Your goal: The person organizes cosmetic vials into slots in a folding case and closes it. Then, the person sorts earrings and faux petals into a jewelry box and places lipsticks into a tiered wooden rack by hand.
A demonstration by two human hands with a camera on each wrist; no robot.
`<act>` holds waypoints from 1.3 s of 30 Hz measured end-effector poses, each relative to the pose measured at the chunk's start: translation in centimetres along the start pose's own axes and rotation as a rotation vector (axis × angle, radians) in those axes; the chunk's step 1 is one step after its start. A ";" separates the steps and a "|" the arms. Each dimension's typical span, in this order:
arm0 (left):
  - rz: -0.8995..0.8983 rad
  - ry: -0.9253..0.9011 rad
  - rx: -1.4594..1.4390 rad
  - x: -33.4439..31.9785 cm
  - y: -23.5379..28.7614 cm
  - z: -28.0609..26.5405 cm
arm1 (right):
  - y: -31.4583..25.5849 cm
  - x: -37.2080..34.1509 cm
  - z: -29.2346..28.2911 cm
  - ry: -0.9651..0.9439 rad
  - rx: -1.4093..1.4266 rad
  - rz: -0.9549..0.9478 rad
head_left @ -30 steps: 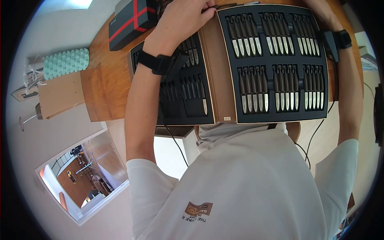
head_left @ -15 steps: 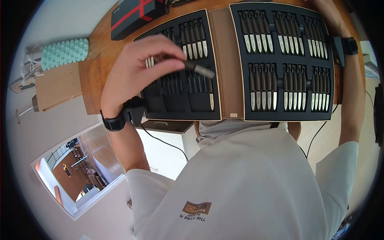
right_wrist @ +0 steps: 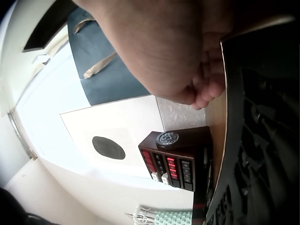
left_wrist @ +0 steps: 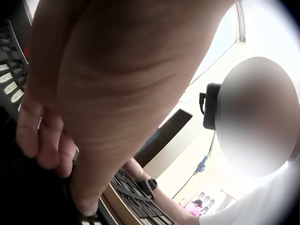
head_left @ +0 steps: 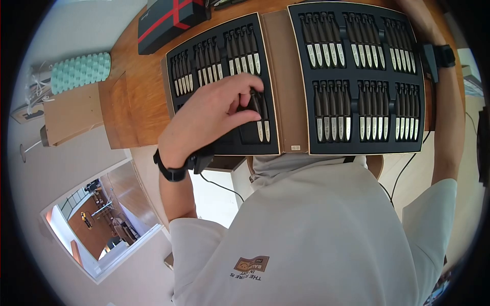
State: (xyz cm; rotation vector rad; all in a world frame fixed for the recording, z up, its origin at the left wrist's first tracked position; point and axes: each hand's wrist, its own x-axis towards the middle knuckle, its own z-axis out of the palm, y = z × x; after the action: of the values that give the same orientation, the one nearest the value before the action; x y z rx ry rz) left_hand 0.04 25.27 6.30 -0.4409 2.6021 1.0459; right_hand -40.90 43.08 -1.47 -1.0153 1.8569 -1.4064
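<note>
A hinged case lies opened flat, its left tray [head_left: 274, 137] and right tray [head_left: 301, 71] holding rows of slim dark sticks with silver pointed ends. My left hand [head_left: 209, 104] is over the left tray in the head view. Its thumb and fingers pinch the dark part of one silver-tipped stick [head_left: 260, 131], which lies in a slot beside another. My right hand [right_wrist: 154, 47] is at the far right edge of the case, mostly cut off in the head view. In the right wrist view its loosely curled fingertips [right_wrist: 206, 96] rest by the case's edge, nothing visible in them.
The wooden table [head_left: 135, 120] carries a black box with red ribbon [head_left: 171, 23] at the back left. A green bumpy roll [head_left: 80, 73] and a cardboard box [head_left: 71, 117] stand at the left. A dark box with red inlays [right_wrist: 178, 157] shows in the right wrist view.
My left hand went from the far side of the table back over the left tray with a silver-tipped stick, now down in the slot beside another. The right arm stayed about where it was.
</note>
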 end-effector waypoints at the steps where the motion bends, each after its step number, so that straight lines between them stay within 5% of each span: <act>1: -0.011 0.054 -0.037 -0.3 0.1 0.7 | 0.0 0.0 0.0 -0.007 -0.014 -0.003; 11: 0.085 0.398 0.261 -3.5 -0.5 4.9 | -0.4 0.1 0.2 -0.009 -0.055 0.013; 25: 0.090 0.308 0.337 -3.5 0.5 3.8 | -1.5 -0.6 2.2 0.184 -0.119 0.089; 28: 0.077 0.290 0.341 -3.5 0.8 3.8 | -0.9 -0.9 1.8 0.111 -0.131 -0.046; 39: 0.064 0.299 0.321 -3.6 0.7 4.0 | -0.6 -0.2 0.8 0.088 -0.088 0.071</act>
State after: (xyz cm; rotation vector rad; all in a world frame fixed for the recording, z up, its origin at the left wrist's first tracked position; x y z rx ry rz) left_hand 3.71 29.20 5.39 -0.4665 2.9960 0.5976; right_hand -40.01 42.77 -1.10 -0.9336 2.0142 -1.3584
